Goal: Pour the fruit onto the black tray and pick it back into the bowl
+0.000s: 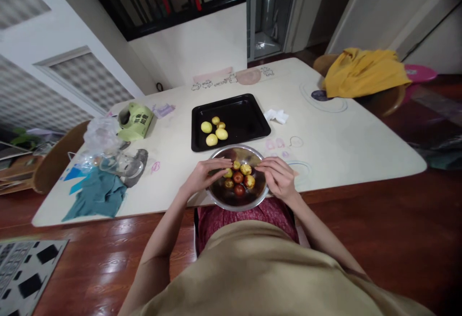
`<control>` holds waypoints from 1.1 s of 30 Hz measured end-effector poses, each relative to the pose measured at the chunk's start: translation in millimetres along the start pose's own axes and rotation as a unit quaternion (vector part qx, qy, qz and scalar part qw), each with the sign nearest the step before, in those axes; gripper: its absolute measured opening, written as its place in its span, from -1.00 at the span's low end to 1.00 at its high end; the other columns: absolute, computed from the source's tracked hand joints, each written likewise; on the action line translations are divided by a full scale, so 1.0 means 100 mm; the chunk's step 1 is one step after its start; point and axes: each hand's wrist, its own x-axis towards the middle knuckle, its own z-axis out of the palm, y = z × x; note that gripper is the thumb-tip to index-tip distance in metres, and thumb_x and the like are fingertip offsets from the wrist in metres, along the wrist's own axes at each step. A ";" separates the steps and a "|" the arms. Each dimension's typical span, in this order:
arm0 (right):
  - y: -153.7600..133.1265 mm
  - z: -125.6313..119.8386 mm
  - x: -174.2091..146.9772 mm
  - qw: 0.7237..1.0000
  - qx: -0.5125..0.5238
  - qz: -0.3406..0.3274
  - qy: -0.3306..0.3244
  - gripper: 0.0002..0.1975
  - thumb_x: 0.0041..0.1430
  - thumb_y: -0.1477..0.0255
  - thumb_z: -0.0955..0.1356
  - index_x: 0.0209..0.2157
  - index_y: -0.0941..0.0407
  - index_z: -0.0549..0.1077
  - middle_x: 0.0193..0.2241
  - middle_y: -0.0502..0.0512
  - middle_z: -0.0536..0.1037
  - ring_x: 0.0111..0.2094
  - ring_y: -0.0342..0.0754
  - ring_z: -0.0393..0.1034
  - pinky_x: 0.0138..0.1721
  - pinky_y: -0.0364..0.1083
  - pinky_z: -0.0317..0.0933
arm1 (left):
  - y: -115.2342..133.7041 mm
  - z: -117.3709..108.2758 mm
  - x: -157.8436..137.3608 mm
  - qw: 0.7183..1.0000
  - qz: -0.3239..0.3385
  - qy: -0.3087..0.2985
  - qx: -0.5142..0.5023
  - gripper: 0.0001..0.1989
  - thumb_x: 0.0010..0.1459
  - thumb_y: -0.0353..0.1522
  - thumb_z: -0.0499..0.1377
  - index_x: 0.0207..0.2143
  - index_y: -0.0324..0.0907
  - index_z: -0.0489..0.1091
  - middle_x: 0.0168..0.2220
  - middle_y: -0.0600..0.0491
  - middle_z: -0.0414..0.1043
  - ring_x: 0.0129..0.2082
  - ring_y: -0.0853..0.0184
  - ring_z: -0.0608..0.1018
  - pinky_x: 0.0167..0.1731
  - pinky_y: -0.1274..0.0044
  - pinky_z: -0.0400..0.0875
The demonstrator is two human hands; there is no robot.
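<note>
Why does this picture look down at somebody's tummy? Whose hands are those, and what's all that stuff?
No machine here! A person wears a camera on their head, looking forward and down, so you see nearly what they see. Those are their own bare hands: the left hand and right hand reach over opposite sides of a metal bowl. Red and yellow round things lie inside. I can't tell whether the fingers hold anything.

On the white table, beyond the bowl, is a black tray with five yellowish round things. A crumpled tissue lies beside it. Over on the left is a teal cloth.
</note>
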 end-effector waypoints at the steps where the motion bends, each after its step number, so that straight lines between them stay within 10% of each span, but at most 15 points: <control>1: 0.00 0.00 0.00 1.000 -0.001 -0.002 0.000 -0.71 0.40 0.55 0.30 -0.13 0.09 0.68 -0.26 0.19 0.72 -0.19 0.09 0.59 -0.18 0.13 0.55 | 0.00 0.00 -0.03 1.000 0.004 0.011 -0.018 -0.76 0.44 -0.33 0.23 0.06 -0.14 0.63 0.05 -0.08 0.69 0.15 0.15 0.69 0.26 0.21 0.56; 16: 0.05 0.01 0.07 0.997 -0.008 0.080 -0.016 -0.62 0.50 0.51 0.21 -0.18 0.05 0.67 -0.22 0.17 0.71 -0.06 0.12 0.58 -0.03 0.18 0.48 | -0.18 0.21 -0.09 0.991 0.012 0.129 -0.047 -0.59 0.55 -0.26 0.03 -0.10 -0.16 0.69 -0.11 -0.08 0.74 0.01 0.14 0.74 0.21 0.15 0.54; 23: 0.29 -0.05 0.43 0.987 -0.020 0.079 -0.139 -0.73 0.51 0.40 0.27 -0.15 0.04 0.64 -0.18 0.17 0.69 -0.12 0.11 0.57 -0.05 0.15 0.48 | -0.18 0.24 -0.09 0.991 0.034 0.124 -0.030 -0.59 0.55 -0.31 0.01 -0.09 -0.15 0.68 -0.09 -0.08 0.74 0.03 0.16 0.73 0.20 0.17 0.54; 33: 1.27 0.78 1.29 0.939 -0.046 -0.011 -0.340 -0.54 0.46 0.47 0.22 0.29 0.01 0.46 0.26 0.21 0.52 0.25 0.14 0.45 0.29 0.24 0.41 | -0.21 0.21 -0.14 0.992 0.098 0.074 0.038 -0.65 0.52 -0.36 0.03 0.02 -0.12 0.64 -0.03 -0.07 0.72 0.08 0.16 0.71 0.19 0.18 0.52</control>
